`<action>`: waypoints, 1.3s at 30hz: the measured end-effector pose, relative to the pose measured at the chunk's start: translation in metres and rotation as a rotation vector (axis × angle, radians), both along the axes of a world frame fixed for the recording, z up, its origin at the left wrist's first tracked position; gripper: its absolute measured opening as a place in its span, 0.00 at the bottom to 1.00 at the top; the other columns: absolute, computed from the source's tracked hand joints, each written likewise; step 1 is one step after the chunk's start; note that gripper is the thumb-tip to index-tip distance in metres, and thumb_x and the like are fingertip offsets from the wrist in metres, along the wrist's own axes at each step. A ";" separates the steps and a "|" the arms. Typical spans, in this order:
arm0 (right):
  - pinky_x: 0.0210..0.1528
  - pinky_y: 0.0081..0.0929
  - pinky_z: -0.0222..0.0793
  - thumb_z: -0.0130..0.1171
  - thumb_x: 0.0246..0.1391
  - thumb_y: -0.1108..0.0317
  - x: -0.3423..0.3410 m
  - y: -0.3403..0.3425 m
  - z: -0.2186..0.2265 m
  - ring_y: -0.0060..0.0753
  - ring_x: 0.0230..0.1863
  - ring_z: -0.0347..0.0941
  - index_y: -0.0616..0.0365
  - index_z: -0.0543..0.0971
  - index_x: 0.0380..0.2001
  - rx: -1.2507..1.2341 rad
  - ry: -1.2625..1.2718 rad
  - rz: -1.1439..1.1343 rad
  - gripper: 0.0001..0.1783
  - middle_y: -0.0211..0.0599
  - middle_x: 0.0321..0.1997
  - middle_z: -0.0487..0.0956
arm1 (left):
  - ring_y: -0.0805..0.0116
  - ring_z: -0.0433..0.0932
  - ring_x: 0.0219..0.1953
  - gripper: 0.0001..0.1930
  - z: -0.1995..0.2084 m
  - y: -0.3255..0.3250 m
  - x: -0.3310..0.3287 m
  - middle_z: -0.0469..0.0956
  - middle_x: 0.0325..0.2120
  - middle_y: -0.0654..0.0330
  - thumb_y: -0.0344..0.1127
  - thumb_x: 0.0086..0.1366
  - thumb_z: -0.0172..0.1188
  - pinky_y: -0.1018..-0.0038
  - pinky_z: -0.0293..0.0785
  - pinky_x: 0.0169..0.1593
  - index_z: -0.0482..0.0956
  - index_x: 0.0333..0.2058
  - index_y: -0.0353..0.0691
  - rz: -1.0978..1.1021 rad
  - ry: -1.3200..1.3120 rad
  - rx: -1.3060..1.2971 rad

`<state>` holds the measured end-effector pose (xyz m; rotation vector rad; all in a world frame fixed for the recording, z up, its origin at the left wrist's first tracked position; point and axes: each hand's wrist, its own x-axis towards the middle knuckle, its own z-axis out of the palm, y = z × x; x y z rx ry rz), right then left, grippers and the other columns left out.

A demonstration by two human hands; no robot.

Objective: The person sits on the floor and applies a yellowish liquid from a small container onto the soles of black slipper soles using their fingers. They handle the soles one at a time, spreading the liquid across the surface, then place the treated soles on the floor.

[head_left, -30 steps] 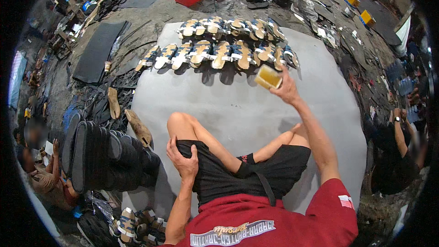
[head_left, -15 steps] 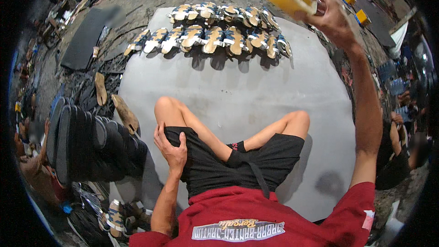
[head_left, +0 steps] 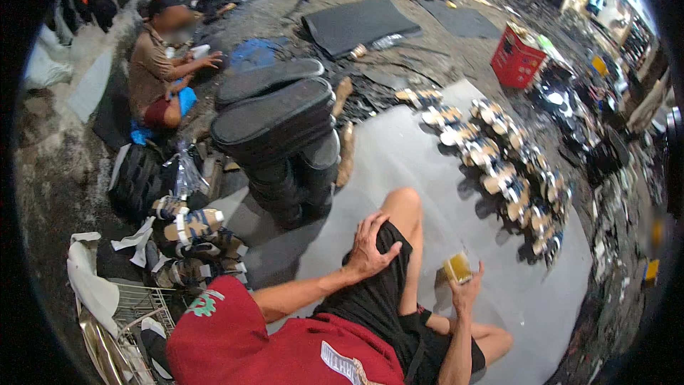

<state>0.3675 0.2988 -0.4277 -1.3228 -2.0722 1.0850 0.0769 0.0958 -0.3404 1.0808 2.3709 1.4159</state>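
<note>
My right hand (head_left: 466, 294) is closed round a clear cup of yellow liquid (head_left: 457, 269), held above the pale grey mat (head_left: 527, 299) in front of my crossed legs. My left hand (head_left: 374, 248) rests on my left knee over the black shorts, its fingers spread and nothing in it. Beyond the cup, two rows of sandals (head_left: 503, 180) with tan footbeds, white pieces and dark blue straps stand along the far right of the mat.
A tall stack of black soles (head_left: 274, 125) stands left of my knee, beside a brown shoe last (head_left: 345, 155). More sandals (head_left: 194, 227) lie near a wire basket (head_left: 146, 303). Another person (head_left: 153, 68) sits at the far left. A red box (head_left: 514, 57) stands beyond the mat.
My view has swung to the left. My right hand has come down with the cup from high at the right to low over the mat. My left hand stays on the knee.
</note>
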 end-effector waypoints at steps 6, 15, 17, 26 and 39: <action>0.66 0.46 0.72 0.76 0.39 0.75 -0.003 0.001 -0.030 0.59 0.61 0.78 0.52 0.53 0.80 -0.029 0.027 0.133 0.65 0.53 0.61 0.79 | 0.62 0.68 0.54 0.34 0.042 -0.029 0.003 0.70 0.52 0.55 0.48 0.63 0.72 0.60 0.65 0.62 0.69 0.60 0.36 0.547 0.039 0.414; 0.73 0.48 0.66 0.82 0.41 0.68 0.020 -0.007 -0.031 0.55 0.71 0.66 0.55 0.53 0.81 0.188 -0.011 0.168 0.67 0.53 0.78 0.62 | 0.53 0.59 0.74 0.53 0.197 -0.110 -0.155 0.58 0.72 0.48 0.54 0.66 0.76 0.55 0.57 0.76 0.54 0.77 0.34 0.987 -0.036 0.608; 0.77 0.48 0.61 0.83 0.44 0.62 0.013 -0.011 -0.018 0.57 0.74 0.63 0.59 0.57 0.79 0.104 0.034 0.081 0.63 0.53 0.80 0.60 | 0.54 0.61 0.73 0.55 0.169 -0.134 -0.193 0.58 0.73 0.48 0.47 0.63 0.80 0.56 0.59 0.76 0.54 0.78 0.35 0.687 0.145 0.619; 0.78 0.54 0.58 0.77 0.52 0.53 0.014 -0.016 0.008 0.62 0.77 0.60 0.54 0.69 0.73 0.293 -0.201 0.074 0.48 0.54 0.77 0.65 | 0.51 0.69 0.70 0.40 0.170 -0.168 -0.218 0.68 0.71 0.45 0.35 0.65 0.73 0.52 0.60 0.76 0.65 0.71 0.31 0.491 0.262 0.412; 0.82 0.69 0.37 0.60 0.63 0.35 -0.008 -0.024 -0.013 0.61 0.86 0.42 0.47 0.79 0.70 0.412 -0.517 0.237 0.39 0.48 0.88 0.46 | 0.39 0.64 0.74 0.47 0.231 -0.192 -0.239 0.63 0.72 0.33 0.56 0.67 0.61 0.47 0.52 0.81 0.61 0.71 0.20 0.137 -0.024 1.181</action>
